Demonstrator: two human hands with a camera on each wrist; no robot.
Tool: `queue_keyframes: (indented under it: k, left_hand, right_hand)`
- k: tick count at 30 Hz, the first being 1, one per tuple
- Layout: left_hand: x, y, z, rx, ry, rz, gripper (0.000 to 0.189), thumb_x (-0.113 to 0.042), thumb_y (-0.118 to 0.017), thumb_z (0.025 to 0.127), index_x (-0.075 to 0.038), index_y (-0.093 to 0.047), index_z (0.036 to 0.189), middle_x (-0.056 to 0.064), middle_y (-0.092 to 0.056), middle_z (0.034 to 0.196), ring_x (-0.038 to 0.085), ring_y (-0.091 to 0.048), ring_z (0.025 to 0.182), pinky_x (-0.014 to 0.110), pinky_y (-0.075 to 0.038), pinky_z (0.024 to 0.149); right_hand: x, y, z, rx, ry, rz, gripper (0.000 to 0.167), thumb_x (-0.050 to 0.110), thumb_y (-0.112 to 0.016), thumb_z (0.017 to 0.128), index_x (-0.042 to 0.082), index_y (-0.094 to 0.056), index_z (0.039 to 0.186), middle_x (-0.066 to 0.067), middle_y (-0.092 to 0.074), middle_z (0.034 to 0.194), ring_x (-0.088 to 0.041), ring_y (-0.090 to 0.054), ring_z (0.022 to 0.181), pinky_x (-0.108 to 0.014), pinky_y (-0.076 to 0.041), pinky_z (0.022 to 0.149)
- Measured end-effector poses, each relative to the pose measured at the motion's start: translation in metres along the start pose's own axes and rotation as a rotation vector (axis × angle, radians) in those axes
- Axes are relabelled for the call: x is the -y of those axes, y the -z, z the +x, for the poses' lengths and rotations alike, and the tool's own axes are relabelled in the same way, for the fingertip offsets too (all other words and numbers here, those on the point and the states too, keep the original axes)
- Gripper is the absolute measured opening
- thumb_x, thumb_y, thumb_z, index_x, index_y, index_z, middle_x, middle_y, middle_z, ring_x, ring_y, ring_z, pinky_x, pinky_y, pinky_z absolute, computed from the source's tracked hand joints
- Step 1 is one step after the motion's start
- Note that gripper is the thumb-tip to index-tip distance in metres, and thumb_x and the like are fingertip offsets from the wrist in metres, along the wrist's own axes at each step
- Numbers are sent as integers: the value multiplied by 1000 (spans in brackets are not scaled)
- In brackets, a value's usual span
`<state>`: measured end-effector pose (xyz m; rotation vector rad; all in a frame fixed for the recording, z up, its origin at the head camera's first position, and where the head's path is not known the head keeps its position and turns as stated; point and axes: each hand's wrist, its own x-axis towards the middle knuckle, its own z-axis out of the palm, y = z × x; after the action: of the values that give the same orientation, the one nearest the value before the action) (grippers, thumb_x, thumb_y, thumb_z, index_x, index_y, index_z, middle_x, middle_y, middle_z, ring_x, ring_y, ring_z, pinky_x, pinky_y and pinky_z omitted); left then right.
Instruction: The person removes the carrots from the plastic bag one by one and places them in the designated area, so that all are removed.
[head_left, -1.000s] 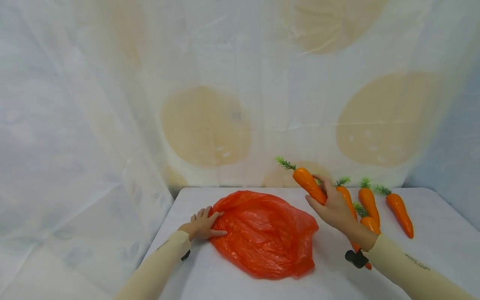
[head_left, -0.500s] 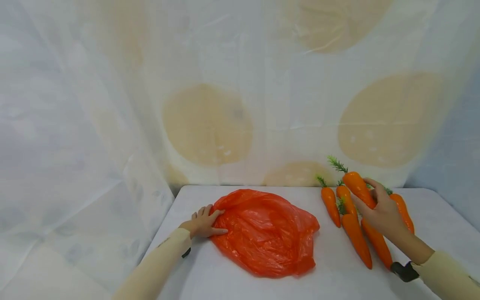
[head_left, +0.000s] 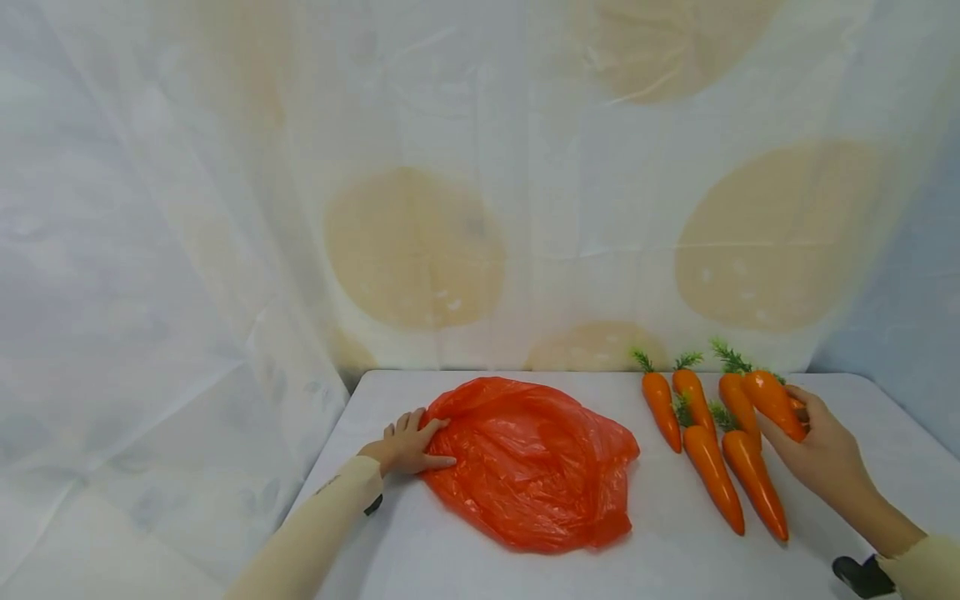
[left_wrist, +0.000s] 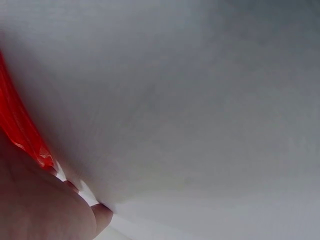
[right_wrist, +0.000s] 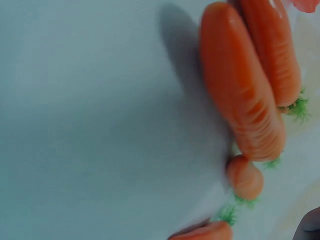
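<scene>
A crumpled red plastic bag (head_left: 532, 467) lies on the white table. My left hand (head_left: 408, 446) rests on its left edge with the fingers spread; a strip of the bag (left_wrist: 22, 122) also shows in the left wrist view. At the right, my right hand (head_left: 821, 450) grips an orange toy carrot (head_left: 772, 402) with a green top, tilted among the other carrots. Behind that hand another carrot is mostly hidden. Whether the gripped carrot touches the table I cannot tell.
Several more carrots lie left of my right hand, among them a front carrot (head_left: 712, 475), its neighbour (head_left: 753, 483) and a back carrot (head_left: 660, 408). A pale curtain (head_left: 570, 208) with tan spots hangs behind the table.
My right hand has carried the carrot from near the bag's right side across to the right and down among the other carrots. The left hand and the bag have stayed put.
</scene>
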<state>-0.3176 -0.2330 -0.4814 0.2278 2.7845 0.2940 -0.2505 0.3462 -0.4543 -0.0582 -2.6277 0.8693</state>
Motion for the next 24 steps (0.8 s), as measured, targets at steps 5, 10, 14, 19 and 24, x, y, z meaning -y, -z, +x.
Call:
queue_keyframes:
  k: [5, 10, 14, 19, 24]
  left_hand:
    - [1, -1, 2, 6, 2, -4, 85, -69, -65, 80, -33, -36, 151, 15, -18, 162, 42, -22, 144, 70, -23, 113]
    - [1, -3, 4, 4, 11, 5, 85, -69, -66, 80, -33, -36, 151, 14, -18, 162, 42, -22, 143, 70, -23, 113]
    - [2, -4, 4, 4, 16, 9, 86, -70, -65, 79, -34, -35, 151, 14, -18, 162, 42, -22, 144, 69, -24, 113]
    - [3, -4, 4, 2, 12, -1, 86, -70, -66, 79, -35, -36, 151, 13, -18, 162, 42, -21, 144, 70, -23, 113]
    - [3, -5, 5, 3, 17, 7, 86, -71, -65, 79, -36, -35, 151, 13, -17, 163, 42, -21, 144, 70, -25, 112]
  right_hand:
    - [-13, 0, -2, 7, -22, -22, 74, 31, -64, 96, -20, -31, 137, -40, -50, 110, -45, -54, 86, -32, -53, 57]
    - [-27, 2, -5, 95, -166, -34, 82, 39, -59, 97, -23, -24, 138, -42, -47, 111, -45, -55, 85, -44, -56, 59]
    - [-36, 3, -7, 144, -295, -59, 87, 46, -57, 96, -22, -23, 139, -40, -47, 109, -39, -56, 81, -36, -54, 55]
    - [-44, 0, -11, 197, -388, -84, 89, 47, -58, 95, -21, -22, 139, -40, -45, 111, -40, -55, 85, -35, -54, 58]
    - [-48, -5, -14, 287, -491, -95, 92, 44, -60, 93, -23, -18, 140, -43, -40, 120, -47, -52, 96, -42, -56, 67]
